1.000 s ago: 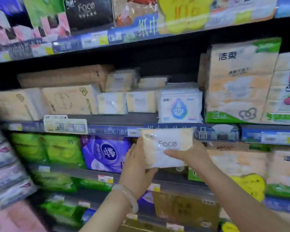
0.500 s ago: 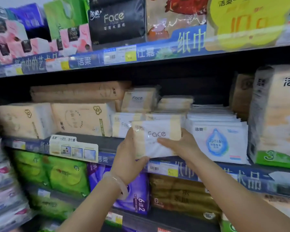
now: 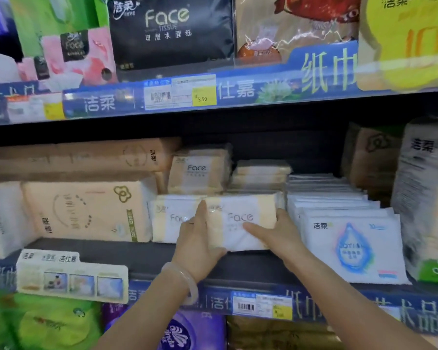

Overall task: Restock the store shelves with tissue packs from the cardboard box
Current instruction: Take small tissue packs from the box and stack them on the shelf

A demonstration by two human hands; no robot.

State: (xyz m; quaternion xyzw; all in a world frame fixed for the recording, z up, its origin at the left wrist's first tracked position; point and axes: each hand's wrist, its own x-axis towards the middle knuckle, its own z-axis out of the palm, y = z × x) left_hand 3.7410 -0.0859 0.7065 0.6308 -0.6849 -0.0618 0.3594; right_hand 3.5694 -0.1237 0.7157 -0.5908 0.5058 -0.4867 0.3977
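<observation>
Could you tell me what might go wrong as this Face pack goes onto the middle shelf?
The Face pack sits tight between a matching pack and the blue-drop packs, so pushing it in may shove or topple either. The left hand and right hand hold soft wrapping, which may crumple if forced.

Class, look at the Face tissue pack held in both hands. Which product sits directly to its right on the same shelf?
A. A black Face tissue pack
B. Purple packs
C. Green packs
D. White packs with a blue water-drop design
D. The Face tissue pack, held by the left hand and right hand, sits beside the white packs with a blue water drop.
</observation>
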